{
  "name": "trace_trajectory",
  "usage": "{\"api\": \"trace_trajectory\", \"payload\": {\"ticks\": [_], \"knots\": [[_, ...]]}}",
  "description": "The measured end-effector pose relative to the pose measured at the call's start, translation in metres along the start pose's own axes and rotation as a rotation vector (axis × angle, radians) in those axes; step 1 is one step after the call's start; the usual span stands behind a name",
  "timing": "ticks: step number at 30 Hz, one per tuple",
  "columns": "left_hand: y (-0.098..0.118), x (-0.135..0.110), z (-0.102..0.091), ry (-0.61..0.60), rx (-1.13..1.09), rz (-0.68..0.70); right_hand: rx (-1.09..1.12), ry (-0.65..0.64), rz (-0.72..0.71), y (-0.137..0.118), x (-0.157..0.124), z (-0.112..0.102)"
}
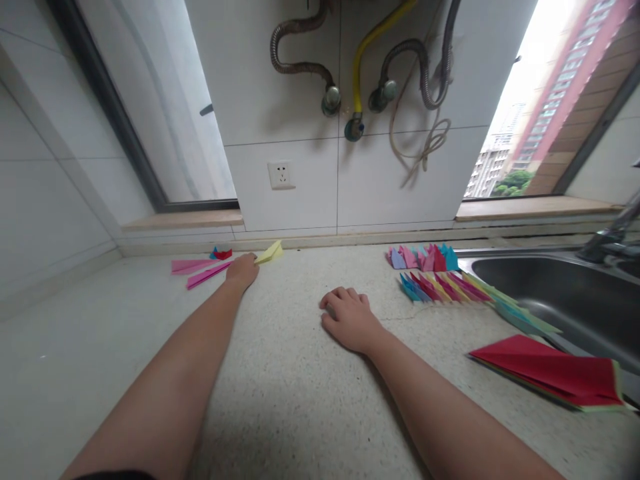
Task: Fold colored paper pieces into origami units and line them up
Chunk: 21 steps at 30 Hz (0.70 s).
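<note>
counter [290, 373]: stretching pale and speckled below the wall socket [281, 175], meeting white tile at the back
hoses [350, 60]: hanging in grey and yellow loops above and to the right of the wall socket
right window [525, 113]: opening far right of the wall socket, showing tower blocks and trees
left hand [243, 271]: reaching far forward, lying below and slightly left of the wall socket, fingers drawn together at the near tip of the yellow folded paper [270, 253], touching it; showing too little to tell whether pinching or only pressing
yellow folded paper: lying flat on the counter almost straight below the wall socket, close to the back edge
right hand [350, 319]: resting palm down on bare counter below and right of the wall socket, fingers bending loosely, gripping nothing, lying well apart from the left hand
pink folded papers [200, 270]: lying side by side below and left of the wall socket, the nearer one ending just beside the left hand
red and blue scrap [221, 253]: sitting between the pink folded papers and the left hand
folded paper rows [440, 287]: fanning out in many colours below and well right of the wall socket
red folded stack [550, 370]: lying farther right and lower still from the wall socket, at the sink's edge
sink [550, 293]: sitting farthest right of the wall socket, steel, with the tap [607, 237] behind it
</note>
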State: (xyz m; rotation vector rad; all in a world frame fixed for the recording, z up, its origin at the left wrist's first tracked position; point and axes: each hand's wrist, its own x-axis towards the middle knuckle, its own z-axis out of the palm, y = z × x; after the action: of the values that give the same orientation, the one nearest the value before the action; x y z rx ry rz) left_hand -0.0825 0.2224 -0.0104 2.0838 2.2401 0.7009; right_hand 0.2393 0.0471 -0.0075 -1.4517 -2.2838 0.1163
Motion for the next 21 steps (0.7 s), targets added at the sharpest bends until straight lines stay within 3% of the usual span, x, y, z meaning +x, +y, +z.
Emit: {"api": "trace_trajectory", "payload": {"ticks": [6, 11, 14, 16, 18, 21], "knots": [[0.017, -0.037, -0.017, 0.006, -0.17, 0.011, -0.012, -0.01, 0.008, -0.002, -0.001, -0.001], [0.039, -0.107, -0.029, -0.045, -0.442, 0.044, -0.017, -0.013, 0.006, -0.004, -0.004, -0.003], [0.054, -0.16, -0.035, -0.124, -0.639, 0.07, -0.016, -0.028, -0.008, -0.007, -0.006, -0.004], [0.066, -0.187, -0.039, -0.271, -1.046, 0.025, 0.003, -0.044, -0.039, -0.01, -0.008, -0.005], [0.076, -0.202, -0.044, -0.376, -1.221, -0.018, 0.042, -0.054, -0.079, -0.013, -0.01, -0.006], [0.085, -0.208, -0.047, -0.393, -1.286, 0.017, 0.173, -0.052, -0.102, -0.019, -0.011, -0.008]]}}
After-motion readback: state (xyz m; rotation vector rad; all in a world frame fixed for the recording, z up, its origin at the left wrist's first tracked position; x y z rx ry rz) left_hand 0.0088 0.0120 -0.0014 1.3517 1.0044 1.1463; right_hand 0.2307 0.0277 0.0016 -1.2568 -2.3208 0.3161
